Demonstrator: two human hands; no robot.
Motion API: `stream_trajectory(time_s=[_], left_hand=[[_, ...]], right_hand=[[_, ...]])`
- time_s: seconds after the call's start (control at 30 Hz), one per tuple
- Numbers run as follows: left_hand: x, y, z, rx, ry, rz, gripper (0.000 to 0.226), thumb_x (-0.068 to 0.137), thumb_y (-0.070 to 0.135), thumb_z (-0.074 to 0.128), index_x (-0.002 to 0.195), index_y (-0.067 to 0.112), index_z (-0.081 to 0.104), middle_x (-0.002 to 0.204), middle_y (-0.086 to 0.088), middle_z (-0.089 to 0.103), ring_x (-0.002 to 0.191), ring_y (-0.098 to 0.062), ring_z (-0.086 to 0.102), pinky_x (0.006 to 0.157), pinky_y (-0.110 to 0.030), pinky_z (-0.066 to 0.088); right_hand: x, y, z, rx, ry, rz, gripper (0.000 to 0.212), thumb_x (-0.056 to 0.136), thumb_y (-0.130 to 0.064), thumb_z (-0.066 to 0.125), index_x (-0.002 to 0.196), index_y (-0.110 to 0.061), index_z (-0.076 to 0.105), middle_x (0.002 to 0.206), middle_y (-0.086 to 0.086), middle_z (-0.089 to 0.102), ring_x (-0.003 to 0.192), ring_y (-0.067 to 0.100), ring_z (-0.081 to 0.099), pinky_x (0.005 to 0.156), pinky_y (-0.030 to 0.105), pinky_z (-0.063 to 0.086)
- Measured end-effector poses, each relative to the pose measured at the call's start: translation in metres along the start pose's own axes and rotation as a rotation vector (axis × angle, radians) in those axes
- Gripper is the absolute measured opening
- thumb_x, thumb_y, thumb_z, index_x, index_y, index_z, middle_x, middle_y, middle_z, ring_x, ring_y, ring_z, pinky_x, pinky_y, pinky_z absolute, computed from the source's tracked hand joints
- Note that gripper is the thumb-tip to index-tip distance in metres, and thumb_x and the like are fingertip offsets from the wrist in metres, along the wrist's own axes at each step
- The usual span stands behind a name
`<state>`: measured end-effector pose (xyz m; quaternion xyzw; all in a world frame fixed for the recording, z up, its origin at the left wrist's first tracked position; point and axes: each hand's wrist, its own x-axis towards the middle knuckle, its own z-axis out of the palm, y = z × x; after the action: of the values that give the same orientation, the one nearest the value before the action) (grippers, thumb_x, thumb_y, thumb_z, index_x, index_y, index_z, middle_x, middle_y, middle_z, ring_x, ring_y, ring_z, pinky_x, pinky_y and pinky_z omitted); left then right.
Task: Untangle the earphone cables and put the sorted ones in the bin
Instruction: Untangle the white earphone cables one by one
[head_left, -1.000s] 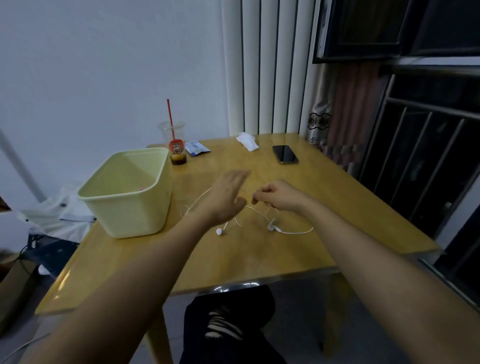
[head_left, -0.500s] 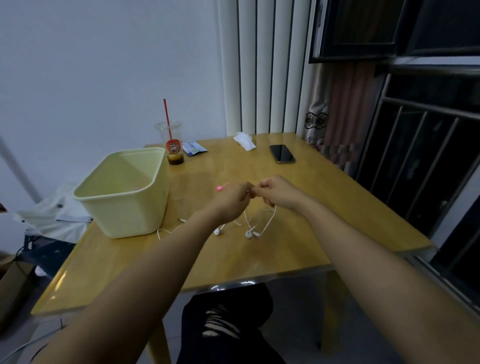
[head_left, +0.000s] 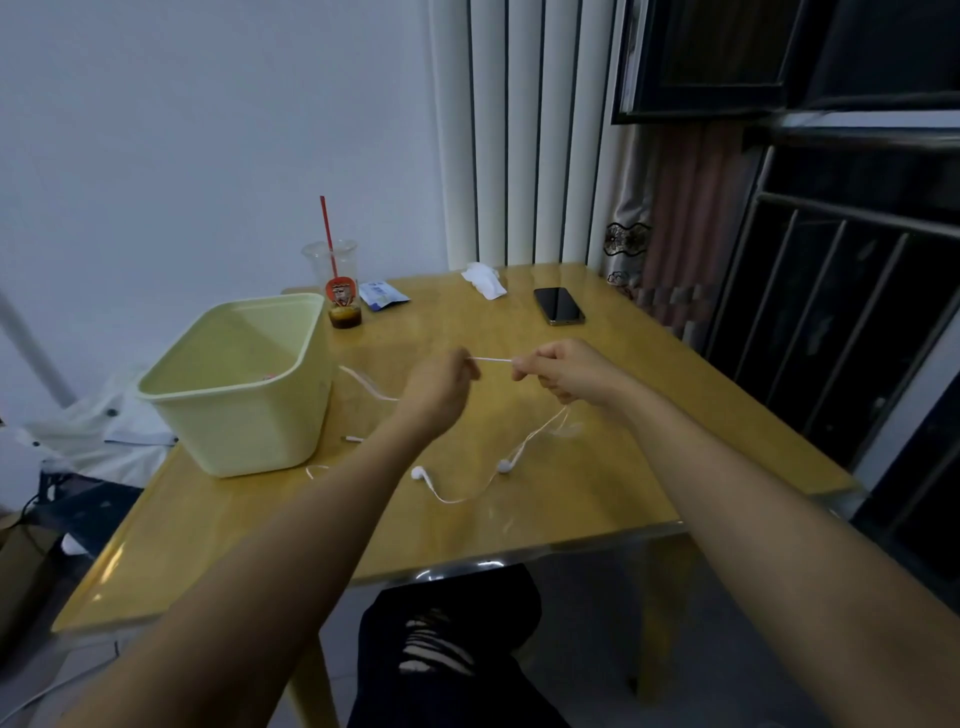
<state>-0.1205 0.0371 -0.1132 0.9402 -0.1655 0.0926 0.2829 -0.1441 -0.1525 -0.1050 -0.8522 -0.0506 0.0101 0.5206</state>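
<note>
A white earphone cable (head_left: 491, 359) is stretched taut in the air between my two hands above the wooden table (head_left: 597, 499). My left hand (head_left: 439, 389) pinches its left end and my right hand (head_left: 563, 371) pinches its right end. From my right hand the cable hangs down to the table, where two earbuds (head_left: 503, 465) lie. More cable trails left behind my left wrist, and the plug lies next to the pale yellow bin (head_left: 244, 384). Something pink shows inside the bin.
A plastic cup with a red straw (head_left: 337, 280), a blue packet (head_left: 383, 295), a crumpled white tissue (head_left: 484, 279) and a black phone (head_left: 558, 305) lie along the table's far side. My dark-clothed knee (head_left: 452, 639) is under the near edge. Window bars stand at right.
My hands have drawn apart, pulling a short stretch of cable straight between them. Both hands have lifted slightly, and the earbuds have shifted right on the table.
</note>
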Motion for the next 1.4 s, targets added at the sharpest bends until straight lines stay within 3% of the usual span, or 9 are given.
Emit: stream_trajectory(time_s=[0.2, 0.4, 0.57, 0.77, 0.93, 1.1, 1.2, 1.3, 1.4], left_hand=[[0.009, -0.013, -0.007, 0.18, 0.148, -0.254, 0.027, 0.102, 0.014, 0.038, 0.11, 0.005, 0.062, 0.109, -0.014, 0.066, 0.097, -0.031, 0.058, 0.082, -0.04, 0.048], [0.0, 0.02, 0.013, 0.18, 0.145, 0.34, 0.058, 0.092, 0.022, 0.052, 0.146, 0.011, 0.035, 0.151, -0.007, 0.036, 0.141, -0.023, 0.027, 0.119, -0.041, 0.019], [0.002, 0.025, 0.024, -0.03, -0.186, 0.184, 0.028, 0.103, 0.023, 0.037, 0.126, 0.014, 0.05, 0.104, -0.007, 0.062, 0.094, -0.025, 0.059, 0.081, -0.04, 0.05], [0.014, 0.001, 0.005, -0.18, 0.122, -0.108, 0.034, 0.103, 0.022, 0.031, 0.104, 0.013, 0.064, 0.104, -0.007, 0.064, 0.094, -0.023, 0.058, 0.082, -0.04, 0.049], [0.02, -0.008, -0.003, -0.287, 0.264, -0.269, 0.035, 0.101, 0.02, 0.03, 0.106, 0.012, 0.064, 0.1, -0.003, 0.062, 0.082, -0.016, 0.053, 0.064, -0.031, 0.038], [0.017, -0.013, 0.006, -0.238, 0.166, -0.214, 0.027, 0.099, 0.023, 0.039, 0.103, 0.018, 0.064, 0.106, -0.003, 0.066, 0.091, -0.021, 0.059, 0.08, -0.038, 0.052], [0.011, -0.006, 0.006, -0.192, 0.066, -0.13, 0.026, 0.097, 0.025, 0.043, 0.094, 0.021, 0.068, 0.104, 0.0, 0.066, 0.094, -0.02, 0.062, 0.086, -0.043, 0.054], [0.011, 0.006, 0.008, -0.154, -0.033, -0.03, 0.024, 0.097, 0.027, 0.046, 0.09, 0.023, 0.069, 0.102, 0.006, 0.064, 0.098, -0.016, 0.061, 0.087, -0.041, 0.054], [0.01, 0.016, 0.01, -0.161, -0.082, 0.024, 0.026, 0.096, 0.03, 0.047, 0.091, 0.022, 0.071, 0.096, 0.004, 0.069, 0.091, -0.015, 0.063, 0.082, -0.038, 0.054]], right_hand=[[-0.008, 0.008, -0.012, 0.027, 0.0, 0.004, 0.026, 0.097, -0.029, 0.061, 0.093, -0.006, 0.073, 0.057, -0.003, 0.038, 0.048, 0.009, 0.034, 0.049, 0.021, 0.031], [-0.004, -0.007, -0.001, -0.052, -0.005, -0.052, 0.023, 0.1, -0.025, 0.056, 0.086, -0.012, 0.068, 0.056, -0.002, 0.046, 0.045, 0.007, 0.038, 0.045, 0.02, 0.032], [-0.004, -0.004, 0.001, -0.011, -0.036, -0.051, 0.023, 0.102, -0.023, 0.053, 0.084, -0.013, 0.062, 0.052, -0.007, 0.045, 0.045, 0.007, 0.038, 0.047, 0.023, 0.03], [-0.012, 0.021, -0.025, 0.015, -0.128, 0.09, 0.013, 0.094, -0.019, 0.065, 0.102, -0.009, 0.064, 0.059, -0.003, 0.051, 0.059, 0.013, 0.063, 0.067, 0.029, 0.054], [-0.013, 0.03, -0.042, 0.234, 0.031, 0.056, 0.02, 0.098, -0.022, 0.059, 0.098, -0.005, 0.069, 0.06, -0.001, 0.048, 0.043, 0.008, 0.032, 0.039, 0.02, 0.027], [-0.013, 0.036, -0.043, -0.187, 0.174, 0.127, 0.017, 0.096, -0.023, 0.062, 0.084, -0.016, 0.072, 0.068, -0.001, 0.061, 0.064, 0.013, 0.053, 0.062, 0.025, 0.044], [-0.006, 0.037, -0.04, -0.39, 0.12, 0.185, 0.024, 0.094, -0.014, 0.059, 0.115, -0.018, 0.07, 0.117, 0.002, 0.066, 0.111, 0.018, 0.059, 0.09, 0.03, 0.046], [-0.003, 0.022, -0.023, -0.25, 0.09, -0.007, 0.049, 0.095, -0.017, 0.058, 0.143, -0.021, 0.048, 0.147, -0.004, 0.047, 0.136, 0.013, 0.042, 0.103, 0.028, 0.038], [-0.001, 0.004, -0.003, 0.02, -0.097, -0.118, 0.04, 0.1, -0.03, 0.056, 0.139, -0.022, 0.051, 0.134, -0.001, 0.059, 0.121, 0.012, 0.057, 0.104, 0.031, 0.044]])
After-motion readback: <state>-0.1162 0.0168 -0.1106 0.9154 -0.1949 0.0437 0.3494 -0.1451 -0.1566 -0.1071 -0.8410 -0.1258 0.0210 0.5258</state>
